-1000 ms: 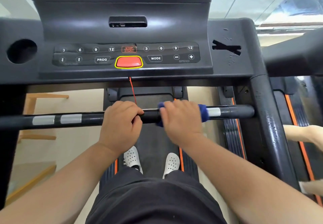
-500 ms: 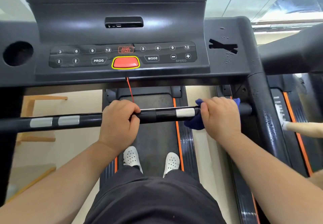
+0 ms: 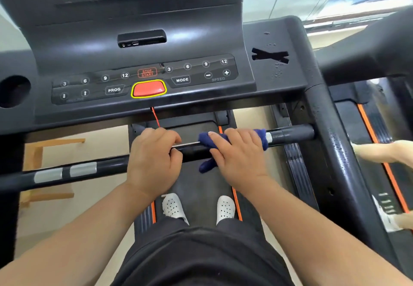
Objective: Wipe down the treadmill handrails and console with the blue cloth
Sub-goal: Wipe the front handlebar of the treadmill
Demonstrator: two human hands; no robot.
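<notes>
The crossbar handrail runs under the lower edge of the console. Its right end butts into the side handrail and its left end leaves the picture. The right grip is curled over this bar with the one blue cloth pressed under its palm. Cloth shows on both sides of the hand, and a fold hangs below the bar. The left grip is wrapped bare round the same bar just beside it, with a short stretch of bare bar between them. Right of the cloth only a short run of bar is free before the side handrail. Left of the left grip a long run lies open, carrying two silver pads. A sliver of a third pad shows at the cloth's right edge. One red cord drops from the console's edge to the left grip's knuckles. One red button sits mid-console. Two white shoes stand on the belt between its two orange edge stripes.
</notes>
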